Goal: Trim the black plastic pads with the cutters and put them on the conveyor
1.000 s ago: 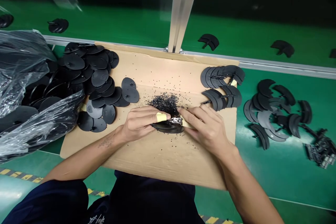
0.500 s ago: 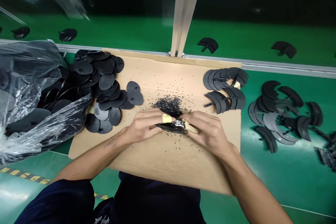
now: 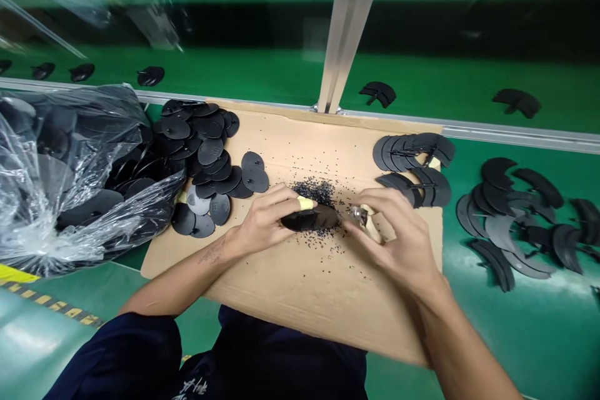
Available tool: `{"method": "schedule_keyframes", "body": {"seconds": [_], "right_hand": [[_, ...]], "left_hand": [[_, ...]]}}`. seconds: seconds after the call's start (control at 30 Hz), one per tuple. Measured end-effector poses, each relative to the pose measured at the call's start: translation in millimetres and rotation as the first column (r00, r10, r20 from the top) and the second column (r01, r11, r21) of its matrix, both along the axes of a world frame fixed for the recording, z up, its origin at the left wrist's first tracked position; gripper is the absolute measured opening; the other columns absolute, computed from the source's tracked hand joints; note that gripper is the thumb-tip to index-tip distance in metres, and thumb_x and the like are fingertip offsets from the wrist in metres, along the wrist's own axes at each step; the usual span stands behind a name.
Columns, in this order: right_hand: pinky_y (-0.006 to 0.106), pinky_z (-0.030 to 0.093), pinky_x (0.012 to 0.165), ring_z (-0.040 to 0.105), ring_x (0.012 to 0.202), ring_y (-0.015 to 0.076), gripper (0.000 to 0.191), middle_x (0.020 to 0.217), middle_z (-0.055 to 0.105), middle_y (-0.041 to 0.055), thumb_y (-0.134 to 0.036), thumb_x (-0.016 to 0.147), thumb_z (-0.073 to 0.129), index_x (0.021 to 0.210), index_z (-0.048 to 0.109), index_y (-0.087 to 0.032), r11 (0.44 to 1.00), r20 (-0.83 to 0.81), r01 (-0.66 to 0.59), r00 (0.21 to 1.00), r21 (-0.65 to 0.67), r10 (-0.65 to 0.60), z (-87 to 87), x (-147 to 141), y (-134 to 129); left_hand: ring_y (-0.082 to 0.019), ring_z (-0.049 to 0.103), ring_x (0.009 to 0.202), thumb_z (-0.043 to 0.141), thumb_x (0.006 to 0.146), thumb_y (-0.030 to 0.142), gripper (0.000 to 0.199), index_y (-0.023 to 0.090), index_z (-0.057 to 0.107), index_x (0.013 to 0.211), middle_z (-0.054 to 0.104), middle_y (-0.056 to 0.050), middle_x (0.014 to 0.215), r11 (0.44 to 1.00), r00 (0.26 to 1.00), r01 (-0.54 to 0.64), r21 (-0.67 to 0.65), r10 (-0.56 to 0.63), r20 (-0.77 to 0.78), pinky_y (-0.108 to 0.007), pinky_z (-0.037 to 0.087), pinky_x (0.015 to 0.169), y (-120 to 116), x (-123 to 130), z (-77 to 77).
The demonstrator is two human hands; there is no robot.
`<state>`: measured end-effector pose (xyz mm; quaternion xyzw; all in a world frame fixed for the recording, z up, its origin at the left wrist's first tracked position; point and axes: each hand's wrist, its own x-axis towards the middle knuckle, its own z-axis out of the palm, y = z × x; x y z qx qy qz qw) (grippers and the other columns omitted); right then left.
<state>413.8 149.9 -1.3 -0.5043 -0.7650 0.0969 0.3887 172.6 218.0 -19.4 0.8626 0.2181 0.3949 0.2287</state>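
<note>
My left hand [image 3: 269,219], with yellow tape on a finger, grips a black oval disc [image 3: 312,219] by its left edge, tilted over the cardboard. To its right, my right hand [image 3: 389,228] has its fingers wrapped round a small metal tool [image 3: 360,215], partly hidden by the fingers; yellow wrapping shows there too. Tool and disc are apart. Beyond the disc lies a heap of small black bits [image 3: 313,190], with more scattered around it on the cardboard sheet [image 3: 290,281].
Black discs [image 3: 210,152] are piled at the left beside a clear plastic bag [image 3: 89,200] of more discs. Curved black parts [image 3: 415,153] lie at the cardboard's right, others [image 3: 504,215] on the green surface. A metal post [image 3: 347,31] rises behind.
My right hand has moved right, taking the metal tool away from the disc. The disc in my left hand now shows more of its dark face. The whole view has shifted slightly.
</note>
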Motion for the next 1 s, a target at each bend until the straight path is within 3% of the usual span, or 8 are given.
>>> {"method": "schedule_keyframes", "body": {"seconds": [0.2, 0.37, 0.43, 0.57, 0.67, 0.73, 0.87, 1.0], "right_hand": [[0.035, 0.045, 0.070, 0.063, 0.080, 0.0200, 0.021, 0.092, 0.072, 0.0055, -0.014, 0.090, 0.059, 0.110, 0.061, -0.021, 0.995, -0.008, -0.083, 0.996, 0.056, 0.083, -6.5, -21.0, -9.0], [0.033, 0.040, 0.067, 0.057, 0.074, 0.0178, 0.020, 0.086, 0.069, 0.0045, -0.008, 0.089, 0.056, 0.103, 0.059, -0.021, 0.982, 0.059, -0.011, 0.998, 0.190, -0.001, -5.1, -19.0, -11.7], [0.033, 0.038, 0.066, 0.056, 0.073, 0.0175, 0.021, 0.084, 0.068, 0.0039, -0.004, 0.089, 0.054, 0.101, 0.059, -0.020, 0.968, 0.107, -0.009, 0.994, 0.249, -0.018, -1.3, -18.5, -10.8], [0.033, 0.040, 0.069, 0.057, 0.078, 0.0189, 0.022, 0.085, 0.069, 0.0060, -0.003, 0.092, 0.049, 0.103, 0.060, -0.018, 0.951, 0.241, -0.077, 0.970, 0.301, 0.002, 5.0, -16.4, -6.3], [0.035, 0.042, 0.070, 0.058, 0.084, 0.0225, 0.020, 0.096, 0.068, 0.0111, -0.011, 0.095, 0.050, 0.109, 0.062, -0.018, 0.949, 0.293, -0.052, 0.955, 0.309, -0.043, 3.4, -7.7, -0.3], [0.037, 0.044, 0.071, 0.058, 0.089, 0.0259, 0.021, 0.101, 0.067, 0.0129, -0.017, 0.095, 0.053, 0.114, 0.063, -0.019, 0.948, 0.287, -0.022, 0.955, 0.317, -0.074, -0.1, 0.3, 4.2], [0.043, 0.048, 0.079, 0.057, 0.098, 0.0293, 0.029, 0.102, 0.067, 0.0120, -0.017, 0.093, 0.058, 0.121, 0.062, -0.022, 0.957, 0.279, -0.011, 0.957, 0.291, -0.074, -6.4, 9.7, 5.9], [0.044, 0.049, 0.085, 0.056, 0.101, 0.0278, 0.032, 0.107, 0.067, 0.0118, -0.011, 0.090, 0.059, 0.120, 0.062, -0.021, 0.985, 0.308, -0.036, 0.951, 0.168, -0.018, -6.9, 7.2, -7.2]], "left_hand": [[-0.013, 0.061, 0.077, 0.069, 0.095, 0.027, 0.024, 0.018, 0.069, 0.117, 0.067, -0.003, 0.083, 0.989, 0.994, 0.099, -0.114, -0.094, 0.050, -0.026, 0.050, 0.069, -7.4, 5.8, 2.8], [-0.015, 0.056, 0.073, 0.041, 0.092, 0.075, 0.076, 0.014, 0.066, 0.128, 0.066, -0.007, 0.086, 0.951, 0.985, 0.168, -0.258, -0.154, 0.074, -0.028, 0.048, 0.064, -1.8, 1.2, 15.8], [-0.014, 0.054, 0.068, 0.033, 0.098, 0.070, 0.072, 0.014, 0.070, 0.124, 0.064, -0.007, 0.081, 0.926, 0.986, 0.161, -0.341, -0.163, 0.024, -0.027, 0.046, 0.061, 1.2, -0.1, 23.0], [-0.012, 0.057, 0.064, 0.054, 0.103, 0.040, 0.033, 0.015, 0.075, 0.110, 0.064, -0.003, 0.075, 0.914, 0.957, 0.137, -0.381, -0.222, -0.188, -0.022, 0.047, 0.061, 14.3, 0.0, 41.5], [-0.016, 0.067, 0.081, 0.055, 0.102, 0.027, 0.024, 0.017, 0.076, 0.105, 0.071, -0.006, 0.088, 0.970, 0.914, 0.107, -0.219, -0.183, -0.363, -0.025, 0.053, 0.075, 47.5, -0.5, 59.3], [-0.020, 0.069, 0.093, 0.055, 0.100, 0.021, 0.022, 0.017, 0.076, 0.104, 0.074, -0.008, 0.099, 0.998, 0.884, -0.046, -0.037, 0.023, -0.466, -0.030, 0.054, 0.084, 85.8, -1.5, 71.8], [-0.023, 0.066, 0.115, 0.056, 0.096, 0.015, 0.025, 0.020, 0.077, 0.108, 0.074, -0.007, 0.119, 0.872, 0.617, -0.465, 0.154, 0.444, -0.649, -0.032, 0.050, 0.099, 175.3, -4.4, 89.3], [-0.025, 0.065, 0.119, 0.053, 0.095, 0.013, 0.028, 0.015, 0.077, 0.109, 0.074, -0.010, 0.121, 0.780, 0.465, -0.608, 0.152, 0.504, -0.728, -0.030, 0.049, 0.101, 222.1, -5.9, 90.1]]}}
